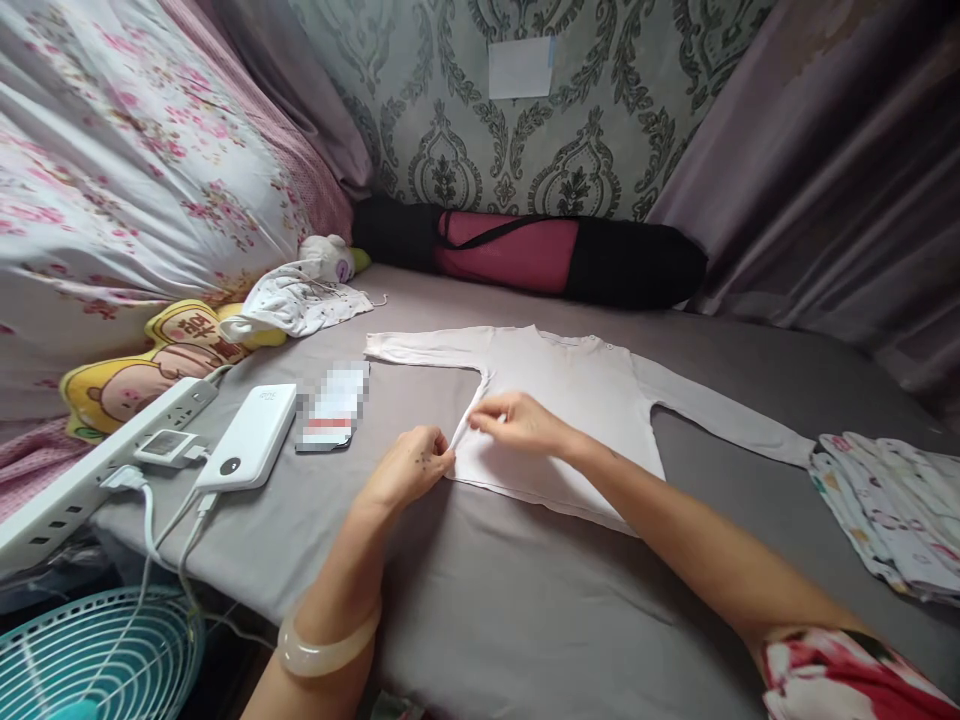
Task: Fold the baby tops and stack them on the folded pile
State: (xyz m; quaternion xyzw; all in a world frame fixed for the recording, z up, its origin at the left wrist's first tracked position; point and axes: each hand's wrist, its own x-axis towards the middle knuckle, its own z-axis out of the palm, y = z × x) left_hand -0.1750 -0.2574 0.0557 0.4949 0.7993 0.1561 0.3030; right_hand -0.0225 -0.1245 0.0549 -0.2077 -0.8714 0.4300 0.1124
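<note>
A pale long-sleeved shirt [577, 410] lies spread on the grey sheet, its neckline toward the wall and its sleeves stretched to both sides. At the shirt's lower left corner, my left hand [411, 465] is closed in a pinch on the hem. My right hand [517, 424] reaches across the shirt's front, its fingers pinched together on the left side edge, a little above my left hand. A translucent bangle [330, 650] circles my left wrist.
Folded patterned cloths [892, 510] lie at the right. On the left are a white power bank [251, 440], a blurred-out phone-like object [334, 405], a power strip [112, 470], cushions and a teal fan [97, 660]. A black and red long bag [517, 252] rests along the wall.
</note>
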